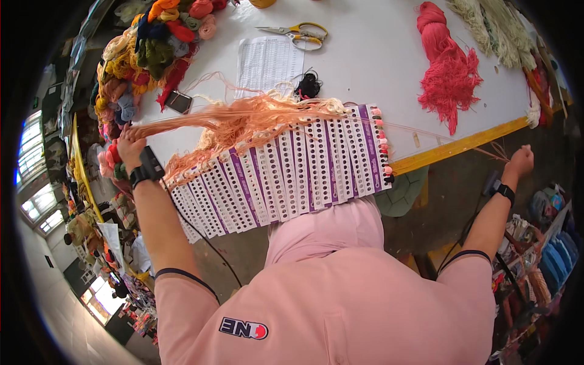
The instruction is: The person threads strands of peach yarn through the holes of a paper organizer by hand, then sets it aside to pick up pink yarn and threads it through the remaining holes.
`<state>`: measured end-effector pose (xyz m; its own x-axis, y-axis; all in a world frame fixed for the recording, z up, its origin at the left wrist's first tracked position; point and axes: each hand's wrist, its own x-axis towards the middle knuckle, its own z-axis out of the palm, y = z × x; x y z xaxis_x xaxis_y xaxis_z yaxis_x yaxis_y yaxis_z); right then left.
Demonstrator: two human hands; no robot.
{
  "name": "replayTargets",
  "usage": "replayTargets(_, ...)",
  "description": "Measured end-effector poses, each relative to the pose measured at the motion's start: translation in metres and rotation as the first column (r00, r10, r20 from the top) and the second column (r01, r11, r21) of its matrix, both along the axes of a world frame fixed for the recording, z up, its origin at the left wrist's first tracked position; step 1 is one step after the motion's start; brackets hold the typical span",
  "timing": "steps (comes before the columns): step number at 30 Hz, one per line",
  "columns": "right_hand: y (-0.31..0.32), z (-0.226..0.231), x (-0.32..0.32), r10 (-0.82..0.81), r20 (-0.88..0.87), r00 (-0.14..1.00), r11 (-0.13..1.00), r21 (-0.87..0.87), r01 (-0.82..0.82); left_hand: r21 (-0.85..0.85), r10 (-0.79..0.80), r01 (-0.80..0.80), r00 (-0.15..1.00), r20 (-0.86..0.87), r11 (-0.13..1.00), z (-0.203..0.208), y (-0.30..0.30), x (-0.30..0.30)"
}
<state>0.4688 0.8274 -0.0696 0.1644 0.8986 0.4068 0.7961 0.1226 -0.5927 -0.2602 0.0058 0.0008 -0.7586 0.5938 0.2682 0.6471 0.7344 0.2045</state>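
Note:
My left hand (129, 148) is closed around one end of a long bundle of peach embroidery thread (182, 121), out at the left. The bundle stretches right across the table and spreads into a loose tangle. Far to the right, beyond the table edge, my right hand (521, 160) is closed on a few thin strands of the same peach thread, drawn out from the cards. Between the hands, a fanned row of white and purple punched cards (286, 170) overhangs the table's front edge above my lap. Peach and cream threads lie along their upper ends; small coloured tufts line the right-most card.
Yellow-handled scissors (307, 36) and a printed sheet (267, 61) lie behind the cards, near a black thread clump (308, 85). Many coloured skeins (152, 52) pile at the left. A pink-red hank (447, 67) and cream hanks (499, 30) lie at the right.

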Motion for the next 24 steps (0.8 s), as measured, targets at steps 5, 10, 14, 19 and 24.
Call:
replayTargets(5, -0.017, -0.022, -0.048, 0.194, 0.416, 0.888, 0.979, -0.139, -0.149, 0.555, -0.282, -0.758, 0.48, 0.831, 0.343, 0.018, 0.013, -0.017)
replayTargets(10, -0.015, -0.053, -0.069, 0.477, 0.216, 0.852, 0.845, -0.378, -0.378, 0.446, -0.445, -0.885, 0.349, 0.825, 0.133, 0.017, 0.065, 0.01)
replayTargets(14, -0.073, -0.054, -0.126, 0.548, 0.607, 0.575, 0.779, -0.121, -0.615, 0.521, -0.493, -0.842, 0.397, 0.774, 0.141, 0.053, 0.071, 0.034)
replayTargets(19, -0.176, -0.068, -0.203, 0.912, 0.234, 0.336, 0.398, -0.314, -0.862, 0.573, -0.514, -0.788, 0.404, 0.757, 0.224, 0.061, 0.113, 0.052)
replayTargets(24, -0.193, -0.084, -0.258, 0.904, 0.295, 0.31, 0.405, -0.357, -0.842, 0.562, -0.487, -0.793, 0.404, 0.774, 0.234, 0.066, 0.113, 0.053)
